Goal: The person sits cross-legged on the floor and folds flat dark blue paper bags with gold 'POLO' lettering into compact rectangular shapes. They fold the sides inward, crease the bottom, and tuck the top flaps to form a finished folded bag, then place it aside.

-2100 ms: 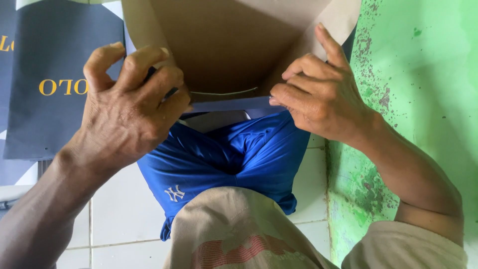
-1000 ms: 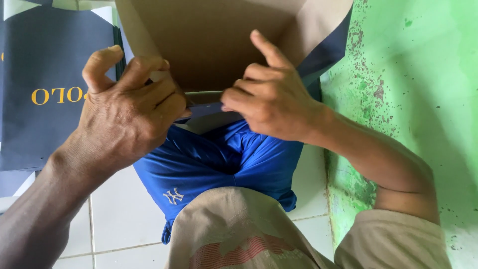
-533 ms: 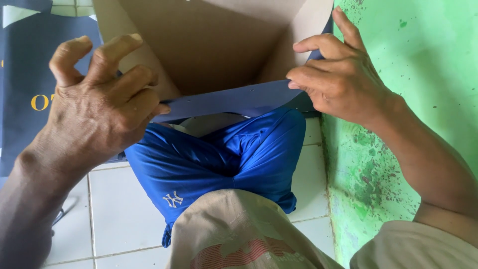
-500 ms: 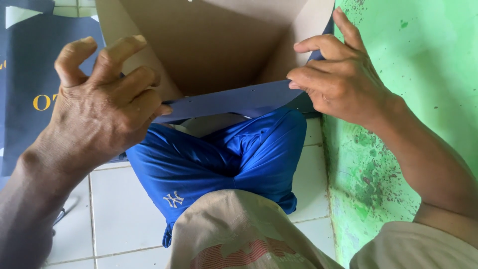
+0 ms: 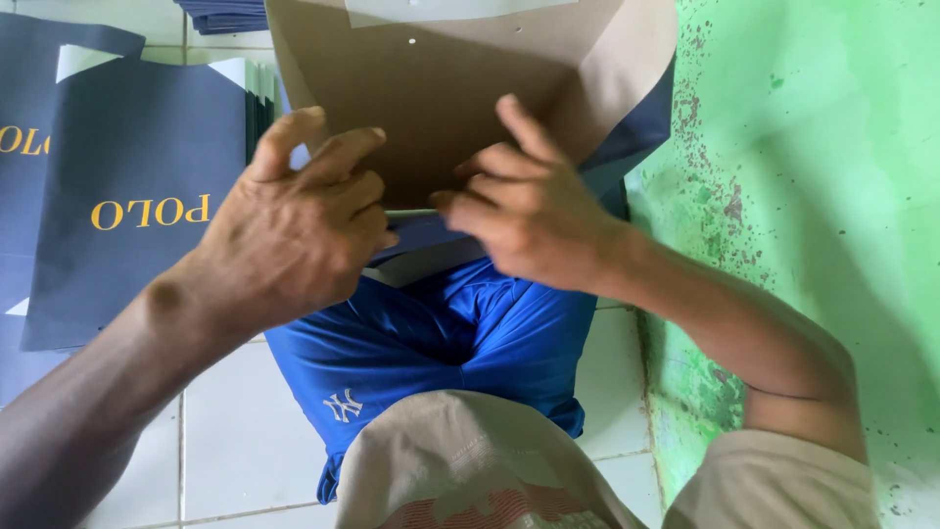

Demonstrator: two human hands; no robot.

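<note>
White floor tiles (image 5: 235, 431) run under the seated person, with a green, paint-flecked wall (image 5: 822, 176) close on the right and a stack of flat navy paper bags (image 5: 137, 196) with gold lettering lying on the floor to the left. Held up over the blue shorts (image 5: 460, 343) is an unfinished paper bag (image 5: 441, 88), brown on its inside and navy outside, its open mouth facing the camera. Half a second ago the right hand (image 5: 534, 211) was out at the bag's right edge, pinching the navy flap; now it has come in to the middle, fingers bent and pressed together on the near fold, almost meeting the left hand (image 5: 294, 235). The left hand has also closed in from a looser spread, its fingers curled over the same near edge, thumb raised at the top. Judging by this, the fold along the bag's bottom is being pressed flat from both sides rather than only held open. Both hands are clamped on the bag's near flap, touching it, not each other as far as can be seen. Much is hidden: the fingertips of both hands cover the fold itself, so whether it is glued or only creased cannot be told. The right hand is slightly blurred with motion. The bag's top is cut off by the frame, and a further navy pile (image 5: 225, 12) at the top edge shows only a sliver.
</note>
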